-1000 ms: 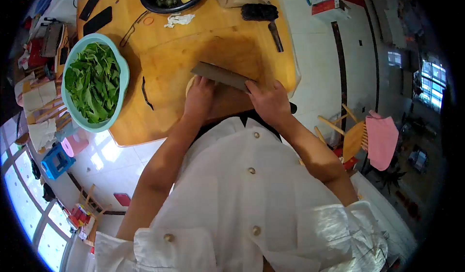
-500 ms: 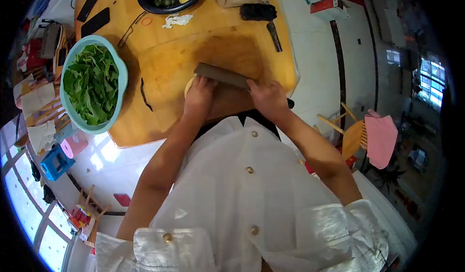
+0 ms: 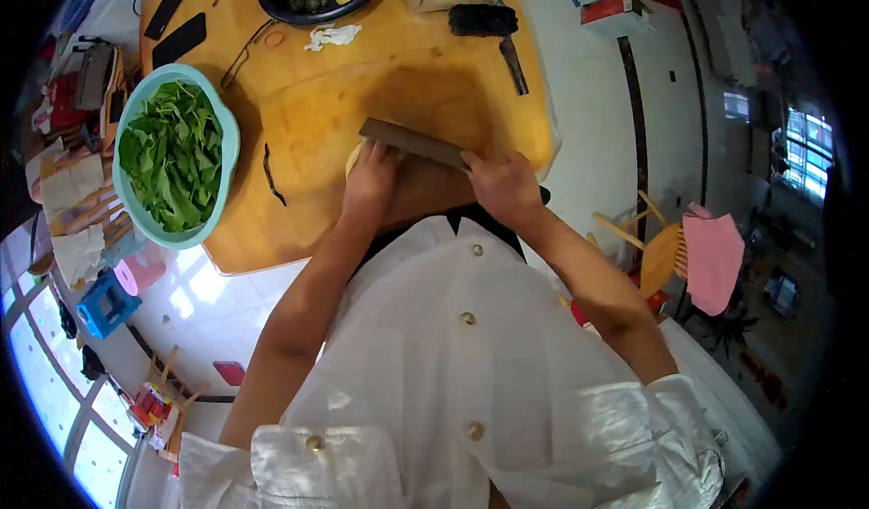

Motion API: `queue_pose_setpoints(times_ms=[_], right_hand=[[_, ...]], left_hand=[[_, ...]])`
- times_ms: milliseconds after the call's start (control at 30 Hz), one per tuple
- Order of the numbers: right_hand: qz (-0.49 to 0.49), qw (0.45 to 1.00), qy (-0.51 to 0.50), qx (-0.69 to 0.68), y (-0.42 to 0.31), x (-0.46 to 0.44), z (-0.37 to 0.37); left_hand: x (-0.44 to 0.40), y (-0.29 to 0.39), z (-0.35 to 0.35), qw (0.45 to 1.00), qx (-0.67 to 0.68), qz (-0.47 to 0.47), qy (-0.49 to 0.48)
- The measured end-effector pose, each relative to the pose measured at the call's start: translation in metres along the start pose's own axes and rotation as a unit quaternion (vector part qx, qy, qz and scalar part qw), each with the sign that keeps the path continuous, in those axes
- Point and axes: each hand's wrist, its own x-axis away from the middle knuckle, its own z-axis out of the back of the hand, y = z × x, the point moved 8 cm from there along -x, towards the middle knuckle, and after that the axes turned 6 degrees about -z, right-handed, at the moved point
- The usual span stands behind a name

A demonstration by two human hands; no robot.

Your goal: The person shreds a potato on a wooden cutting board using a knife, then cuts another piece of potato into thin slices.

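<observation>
My right hand (image 3: 503, 183) grips a wide-bladed cleaver (image 3: 416, 141), whose black handle end (image 3: 544, 196) shows past the wrist. The blade slants from upper left to lower right above the wooden table. Under its left end, my left hand (image 3: 370, 179) has curled fingers on a pale yellow rounded piece of food (image 3: 352, 158). Only the left edge of that piece shows; fingers and blade cover the rest. Whether the blade's edge touches it cannot be seen.
Left on the table (image 3: 308, 165) stands a light green basin (image 3: 233, 138) of leafy greens (image 3: 172, 156). A dark bowl (image 3: 272, 6) holds a yellow round item. Also there: crumpled tissue (image 3: 333, 36), a black-wrapped bundle (image 3: 482, 21), a dark strip (image 3: 273, 176) and phones (image 3: 179, 40).
The cleaver's left end has shifted very slightly left. Both hands keep nearly the same place and hold.
</observation>
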Motion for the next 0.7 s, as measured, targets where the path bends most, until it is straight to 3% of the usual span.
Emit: queue_pose_setpoints(times_ms=[100, 200, 267, 367, 467, 700], right_hand=[[-0.021, 0.999, -0.004, 0.026, 0.008, 0.002, -0.011], [-0.007, 1.000, 0.029, -0.006, 0.002, 0.004, -0.004], [-0.038, 0.998, -0.033, 0.033, 0.009, 0.000, -0.017], [-0.029, 0.999, -0.030, 0.030, 0.007, 0.000, -0.020], [-0.020, 0.999, -0.015, 0.042, 0.005, 0.004, -0.018], [-0.019, 1.000, -0.022, -0.010, -0.004, -0.002, 0.002]], left_hand=[[-0.004, -0.005, 0.000, 0.998, 0.036, 0.040, 0.012], [0.000, 0.002, 0.003, 0.999, -0.030, -0.008, 0.030], [-0.004, -0.009, 0.003, 0.992, 0.076, 0.095, -0.007], [-0.002, -0.002, 0.014, 0.997, 0.007, 0.060, 0.039], [-0.002, 0.002, 0.016, 0.997, 0.033, 0.044, 0.051], [0.001, -0.006, -0.005, 0.998, 0.021, 0.044, 0.026]])
